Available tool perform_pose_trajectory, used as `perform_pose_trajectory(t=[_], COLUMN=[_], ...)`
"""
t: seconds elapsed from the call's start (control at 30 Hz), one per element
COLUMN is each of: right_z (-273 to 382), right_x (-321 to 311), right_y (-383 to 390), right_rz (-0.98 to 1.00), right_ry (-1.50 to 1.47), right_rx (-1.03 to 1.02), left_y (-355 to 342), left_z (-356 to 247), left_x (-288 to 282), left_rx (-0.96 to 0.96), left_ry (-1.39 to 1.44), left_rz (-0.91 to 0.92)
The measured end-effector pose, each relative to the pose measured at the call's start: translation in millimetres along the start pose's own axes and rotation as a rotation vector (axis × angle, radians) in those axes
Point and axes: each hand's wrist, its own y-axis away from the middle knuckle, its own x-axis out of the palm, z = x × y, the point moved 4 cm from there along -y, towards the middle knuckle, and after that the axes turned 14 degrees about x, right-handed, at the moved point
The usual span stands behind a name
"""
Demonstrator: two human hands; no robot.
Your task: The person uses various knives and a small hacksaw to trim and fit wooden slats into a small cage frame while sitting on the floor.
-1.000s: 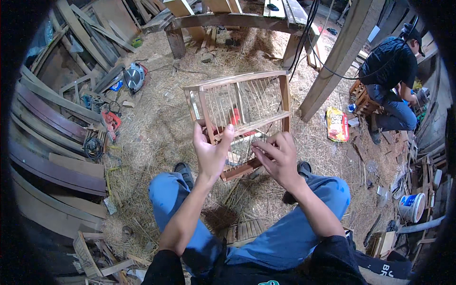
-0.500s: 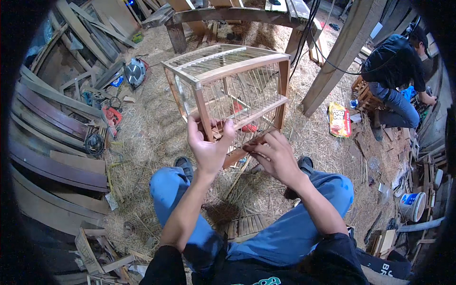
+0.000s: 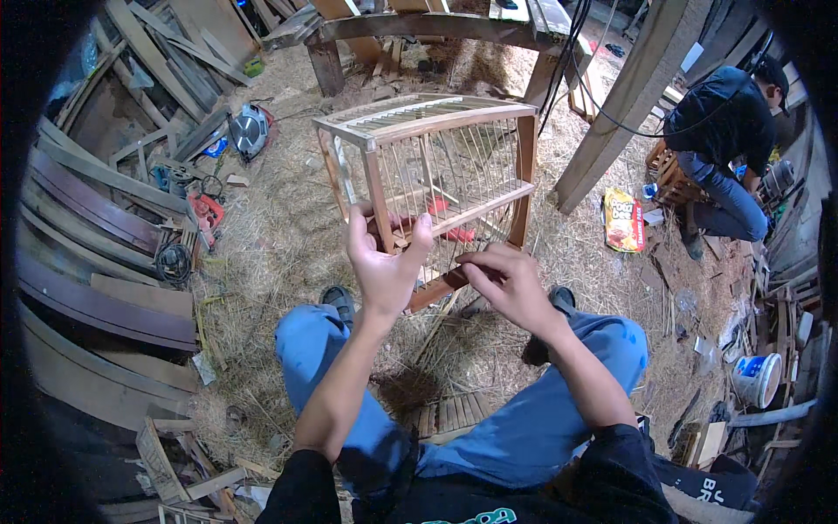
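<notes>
In front of me stands a wooden cage point(image 3: 457, 120) with rows of thin upright bars and a middle rail. My left hand point(image 3: 384, 266) is wrapped round its near left side where the corner post meets that rail, thumb up. My right hand point(image 3: 511, 284) has its fingers closed at the lower bars, just above the bottom rail point(image 3: 432, 290); what is between the fingertips is too small to make out. A red object point(image 3: 454, 234), partly hidden, shows through the bars.
A workbench point(image 3: 410, 29) stands behind, a timber post point(image 3: 620, 105) at right, where another person point(image 3: 716, 122) bends over. A circular saw point(image 3: 249, 131) and planks point(image 3: 113, 227) lie left. A snack bag point(image 3: 622, 218) and white bucket point(image 3: 756, 382) are right.
The cage has tilted, showing more of its top, then come down slightly. Both my hands have shifted a little with it. The other person has bent further forward.
</notes>
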Motion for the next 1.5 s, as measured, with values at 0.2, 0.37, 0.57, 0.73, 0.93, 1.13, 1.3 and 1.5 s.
perform_pose_trajectory(t=[0.2, 0.37, 0.57, 0.73, 0.93, 1.13, 1.3, 1.5], right_z=[2, -1, -9, -11, -19, -22, -20, -17], right_x=[17, 15, 14, 15, 15, 17, 19, 17], right_y=[0, 1, 0, 2, 1, 3, 4, 2], right_rz=[-0.070, -0.034, 0.016, -0.034, 0.066, 0.085, 0.098, 0.108], right_ry=[-0.029, -0.025, -0.008, -0.022, -0.091, -0.063, -0.138, -0.039], right_rx=[-0.035, 0.049, 0.050, 0.002, 0.100, 0.107, 0.089, 0.082], left_y=[1, 2, 3, 4, 3, 1, 2, 3], left_z=[3, 9, 1, 4, 7, 1, 3, 10], left_x=[2, -1, 6, 10, 8, 6, 3, 2], left_rx=[-0.068, -0.060, -0.066, -0.084, -0.035, -0.134, -0.157, -0.172], left_ry=[0.022, -0.035, -0.005, 0.030, -0.003, 0.036, 0.022, -0.023], left_rz=[0.007, 0.020, 0.043, 0.049, 0.044, 0.068, 0.058, 0.065])
